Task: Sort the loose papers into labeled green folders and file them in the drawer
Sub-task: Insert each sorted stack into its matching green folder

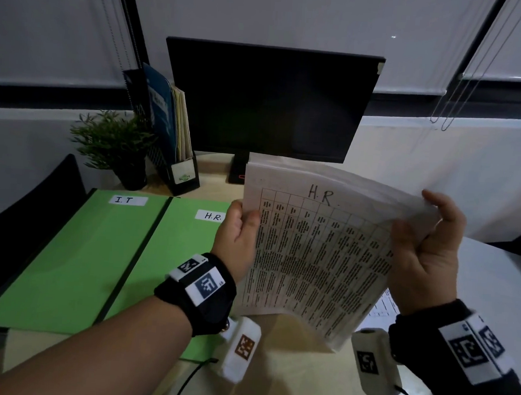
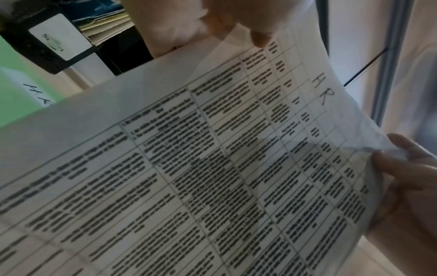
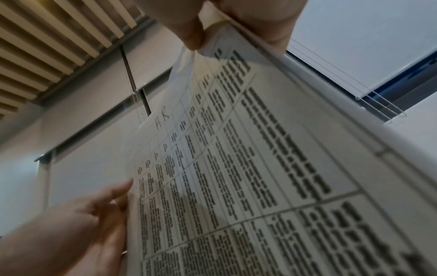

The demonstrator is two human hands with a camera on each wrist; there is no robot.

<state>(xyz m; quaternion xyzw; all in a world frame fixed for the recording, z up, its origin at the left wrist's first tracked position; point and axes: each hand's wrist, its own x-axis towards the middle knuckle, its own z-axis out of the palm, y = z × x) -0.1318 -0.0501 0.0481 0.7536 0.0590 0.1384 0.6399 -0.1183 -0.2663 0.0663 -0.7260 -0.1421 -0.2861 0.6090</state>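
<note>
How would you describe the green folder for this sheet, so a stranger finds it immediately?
In front of the dark monitor, two green folders lie side by side on the desk. Take the right one, the H.R. folder, nearest the left hand; its neighbour's label reads I.T.

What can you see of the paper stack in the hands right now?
The paper stack is white sheets, the top one a printed table with "H.R." handwritten above it. It is held up off the desk, tilted and bowed. The left hand grips its left edge; the right hand pinches its right edge, where the sheets fan apart.
</note>
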